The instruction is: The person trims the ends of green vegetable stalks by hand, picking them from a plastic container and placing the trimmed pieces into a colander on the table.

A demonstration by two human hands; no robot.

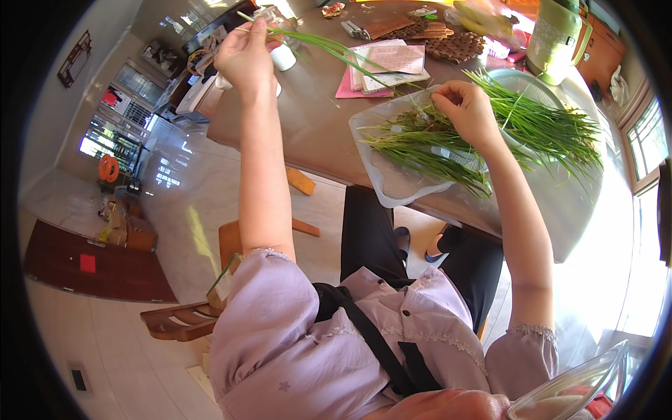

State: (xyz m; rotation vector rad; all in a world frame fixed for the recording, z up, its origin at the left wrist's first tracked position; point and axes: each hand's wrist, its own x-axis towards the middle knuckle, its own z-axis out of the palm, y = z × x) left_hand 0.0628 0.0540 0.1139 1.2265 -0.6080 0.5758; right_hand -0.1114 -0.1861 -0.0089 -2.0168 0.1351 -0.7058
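My left hand (245, 58), raised at the upper left over the table's edge, pinches a few long green stalks (325, 44) by their pale ends. Their leafy tips stretch right, above the papers. My right hand (466, 107) is over a white translucent plastic tray (380, 184), thumb and fingertips together near its far edge; whether they pinch a piece of stalk I cannot tell. In the tray lie a loose heap of the same greens (430, 149) and brownish trimmings (428, 118). To the right, a larger bunch of greens (541, 118) rests across a pale green plastic basket (517, 79).
Beyond the tray lie stacked pink and white papers (388, 65) with writing, brown woven mats (454, 46) and a plastic bag (480, 18). A green thermos jug (554, 42) stands at the far right. A white cup (283, 56) is beside my left hand. A wooden chair (181, 319) stands at left.
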